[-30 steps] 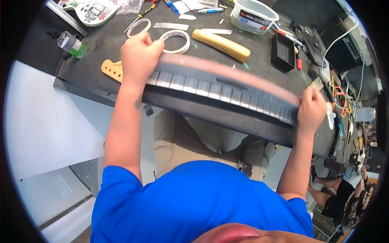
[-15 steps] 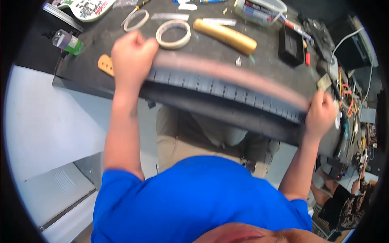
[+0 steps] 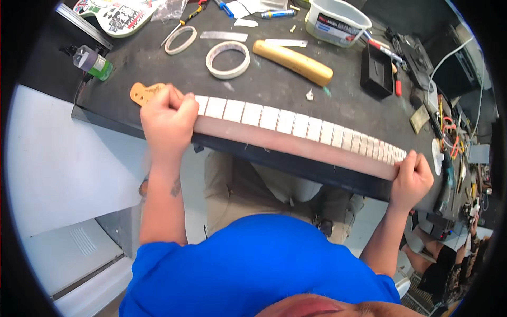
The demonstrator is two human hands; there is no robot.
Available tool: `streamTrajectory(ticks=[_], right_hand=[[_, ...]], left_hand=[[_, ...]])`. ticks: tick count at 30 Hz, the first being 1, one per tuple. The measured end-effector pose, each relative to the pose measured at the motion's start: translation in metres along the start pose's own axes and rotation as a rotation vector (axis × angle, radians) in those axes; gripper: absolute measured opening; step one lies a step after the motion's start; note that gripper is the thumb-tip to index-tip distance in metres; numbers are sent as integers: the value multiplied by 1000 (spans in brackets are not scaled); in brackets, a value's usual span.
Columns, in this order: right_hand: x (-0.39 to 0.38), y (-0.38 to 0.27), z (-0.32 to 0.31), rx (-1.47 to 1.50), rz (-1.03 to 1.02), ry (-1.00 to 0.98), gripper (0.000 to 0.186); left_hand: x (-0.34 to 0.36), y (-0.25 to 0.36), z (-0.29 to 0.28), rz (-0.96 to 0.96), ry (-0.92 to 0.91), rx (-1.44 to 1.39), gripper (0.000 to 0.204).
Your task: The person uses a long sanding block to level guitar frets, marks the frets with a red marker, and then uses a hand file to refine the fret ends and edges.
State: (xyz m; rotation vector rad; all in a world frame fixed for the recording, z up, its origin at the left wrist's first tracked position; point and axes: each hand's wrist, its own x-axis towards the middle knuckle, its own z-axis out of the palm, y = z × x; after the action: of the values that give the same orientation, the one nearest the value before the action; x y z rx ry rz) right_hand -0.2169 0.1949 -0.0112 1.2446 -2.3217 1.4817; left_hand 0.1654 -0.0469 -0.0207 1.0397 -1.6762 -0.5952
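A guitar neck [image 3: 278,120] lies across the near part of the dark workbench, its spaces between the frets white. Its tan headstock [image 3: 140,94] pokes out past my left hand [image 3: 168,108], which is closed around the neck at that end. My right hand [image 3: 413,174] is closed at the opposite end, where the frets are closest together. Along the near side runs a smooth pinkish band [image 3: 290,146]; I cannot tell whether it belongs to the neck or is a separate strip. My fingers hide both gripped parts.
Beyond the neck lie a masking tape roll [image 3: 227,60], a thinner roll [image 3: 180,40], a yellow rounded block [image 3: 293,63] and a steel ruler [image 3: 224,36]. A black tray [image 3: 377,73] and a clear tub [image 3: 338,22] stand farther right. A green-liquid bottle [image 3: 94,63] sits left. Another person [image 3: 449,264] is at lower right.
The pinkish band was blurred along the far side and now lies along the near side. The fret spaces went from dark blue-grey to white. Both hands stay closed.
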Motion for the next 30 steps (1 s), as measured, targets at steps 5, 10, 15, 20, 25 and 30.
streamTrajectory(ticks=[5,10,15,20,25,30], right_hand=[[60,-5,30,-207,-34,-28,42],[3,0,2,-50,-2,-20,38],[47,-7,23,-201,-76,-31,42],[29,-3,19,-120,51,28,37],[26,0,6,-83,11,-44,42],[41,0,17,-227,-108,-51,45]], left_hand=[[63,4,22,-69,-76,183,31],[4,-5,3,10,-3,64,33],[48,6,12,-81,-73,154,32],[31,-12,14,-25,-29,164,33],[27,-8,6,-33,-14,118,31],[45,-3,13,-16,-9,188,32]])
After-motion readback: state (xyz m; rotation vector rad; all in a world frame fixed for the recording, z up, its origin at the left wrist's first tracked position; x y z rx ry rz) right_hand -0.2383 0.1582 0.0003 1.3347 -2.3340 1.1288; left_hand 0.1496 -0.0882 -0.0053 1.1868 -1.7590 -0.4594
